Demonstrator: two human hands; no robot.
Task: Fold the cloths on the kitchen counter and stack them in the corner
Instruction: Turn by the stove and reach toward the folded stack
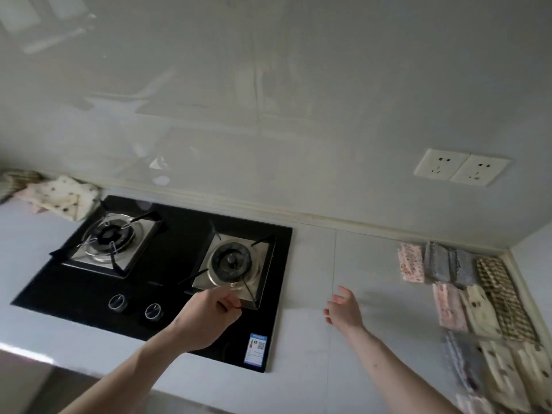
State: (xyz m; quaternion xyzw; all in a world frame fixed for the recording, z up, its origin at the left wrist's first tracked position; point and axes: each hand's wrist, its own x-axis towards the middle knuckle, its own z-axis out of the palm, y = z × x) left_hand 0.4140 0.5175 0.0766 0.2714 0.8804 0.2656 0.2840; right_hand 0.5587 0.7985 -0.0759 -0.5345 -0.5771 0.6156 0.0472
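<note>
Already folded cloths (466, 294), pink, grey, cream and checked, lie in rows at the right corner of the tabletop (313, 264), while unfolded cloths (56, 197) lie crumpled at far left, partly cut off. Left hand (206, 318) hangs over the stove (167, 264) with fingers curled, holding nothing clear; right hand (343, 309) is spread and empty.

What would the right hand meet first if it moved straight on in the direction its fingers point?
Probably nothing near: the right hand points up and away over bare counter, so the backsplash wall seems first. Depth is unclear.
</note>
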